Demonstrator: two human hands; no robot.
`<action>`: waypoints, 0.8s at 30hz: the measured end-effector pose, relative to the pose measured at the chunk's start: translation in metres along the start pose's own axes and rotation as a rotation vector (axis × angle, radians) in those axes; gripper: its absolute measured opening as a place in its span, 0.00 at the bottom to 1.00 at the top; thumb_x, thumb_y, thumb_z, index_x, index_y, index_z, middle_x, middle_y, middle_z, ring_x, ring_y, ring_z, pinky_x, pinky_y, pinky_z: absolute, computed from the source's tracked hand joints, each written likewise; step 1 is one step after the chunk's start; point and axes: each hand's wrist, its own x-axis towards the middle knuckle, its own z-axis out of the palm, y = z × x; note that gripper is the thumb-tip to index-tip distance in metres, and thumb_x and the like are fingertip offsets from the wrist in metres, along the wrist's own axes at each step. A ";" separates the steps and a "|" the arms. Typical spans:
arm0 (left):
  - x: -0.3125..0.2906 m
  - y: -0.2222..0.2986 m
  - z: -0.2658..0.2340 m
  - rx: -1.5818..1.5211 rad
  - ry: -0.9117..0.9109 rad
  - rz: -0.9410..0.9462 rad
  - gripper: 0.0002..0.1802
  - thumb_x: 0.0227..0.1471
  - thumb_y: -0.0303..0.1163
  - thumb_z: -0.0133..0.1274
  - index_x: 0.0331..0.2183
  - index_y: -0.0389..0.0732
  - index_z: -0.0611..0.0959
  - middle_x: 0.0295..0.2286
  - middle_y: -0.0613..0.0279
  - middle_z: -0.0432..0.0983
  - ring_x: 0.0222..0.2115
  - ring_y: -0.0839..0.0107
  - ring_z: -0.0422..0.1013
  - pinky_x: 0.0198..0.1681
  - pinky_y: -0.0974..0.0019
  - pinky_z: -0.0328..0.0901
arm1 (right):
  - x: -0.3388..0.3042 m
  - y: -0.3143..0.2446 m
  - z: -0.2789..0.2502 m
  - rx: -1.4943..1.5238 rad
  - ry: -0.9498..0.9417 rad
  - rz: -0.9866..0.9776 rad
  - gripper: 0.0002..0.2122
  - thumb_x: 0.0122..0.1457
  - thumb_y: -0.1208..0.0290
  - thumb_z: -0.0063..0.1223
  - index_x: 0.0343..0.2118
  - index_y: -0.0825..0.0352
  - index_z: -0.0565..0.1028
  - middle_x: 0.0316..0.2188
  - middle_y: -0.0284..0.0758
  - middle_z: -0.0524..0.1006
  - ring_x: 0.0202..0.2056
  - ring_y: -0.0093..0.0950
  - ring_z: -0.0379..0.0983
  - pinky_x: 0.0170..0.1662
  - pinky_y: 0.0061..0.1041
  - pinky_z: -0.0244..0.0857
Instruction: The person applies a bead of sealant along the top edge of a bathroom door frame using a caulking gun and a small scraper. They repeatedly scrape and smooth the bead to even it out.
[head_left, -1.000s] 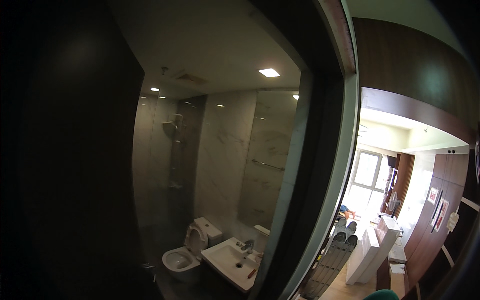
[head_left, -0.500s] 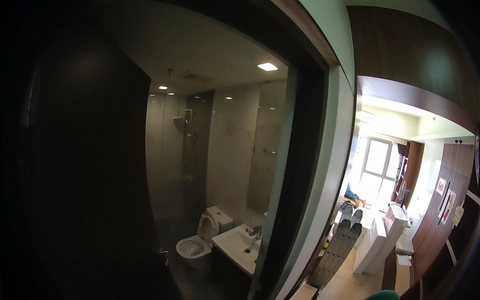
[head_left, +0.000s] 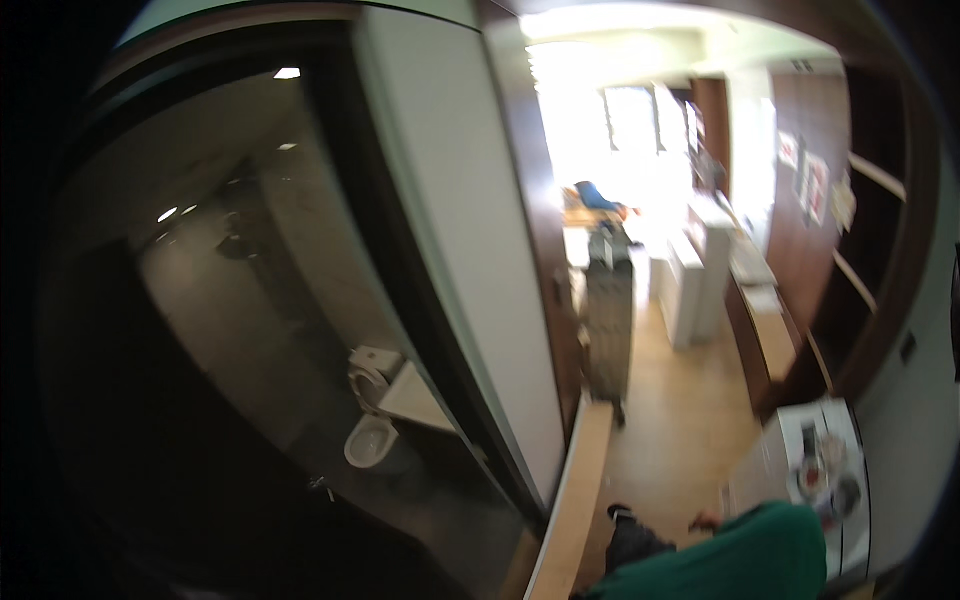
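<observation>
A green sleeve (head_left: 760,550) enters from the lower edge, and I take it for my own right arm. Just past it, my right hand (head_left: 706,521) shows only as a small blurred patch; its fingers cannot be made out. Closest to the hand is a white cabinet-like unit (head_left: 745,480), with several small items on its top. A dark trouser leg and a black shoe (head_left: 619,513) appear left of the hand. My left hand is out of view.
A dark door (head_left: 200,430) stands open on a bathroom with a toilet (head_left: 370,440) and a pale counter (head_left: 418,400). A folded grey ladder (head_left: 608,330) leans in the passage. White panels (head_left: 695,290) stand beyond, and a person (head_left: 595,197) is near the window.
My view has swung right and down. The bathroom has shifted left, the passage has come toward the middle, and far more of the green sleeve, plus a hand and leg, now shows.
</observation>
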 end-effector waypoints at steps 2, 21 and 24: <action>-0.087 0.007 0.029 -0.014 -0.258 0.272 0.20 0.64 0.40 0.54 0.43 0.31 0.83 0.36 0.37 0.79 0.31 0.52 0.76 0.36 0.52 0.71 | -0.018 0.031 0.008 0.013 0.119 0.114 0.10 0.50 0.65 0.69 0.29 0.67 0.83 0.18 0.33 0.75 0.18 0.23 0.65 0.21 0.30 0.58; -0.527 0.093 0.190 -0.379 -0.023 -1.017 0.35 0.66 0.50 0.47 0.52 0.21 0.74 0.49 0.42 0.74 0.45 0.58 0.72 0.54 0.57 0.64 | 0.096 0.023 -0.084 -0.187 0.089 -0.003 0.09 0.54 0.65 0.63 0.36 0.59 0.87 0.34 0.41 0.85 0.36 0.33 0.82 0.41 0.33 0.74; -0.549 0.140 0.229 -0.528 -0.088 -0.990 0.37 0.67 0.52 0.46 0.54 0.20 0.73 0.51 0.42 0.73 0.48 0.58 0.72 0.57 0.58 0.62 | 0.092 0.069 -0.084 0.153 0.243 0.019 0.09 0.56 0.66 0.62 0.36 0.61 0.87 0.28 0.35 0.84 0.29 0.27 0.78 0.34 0.30 0.72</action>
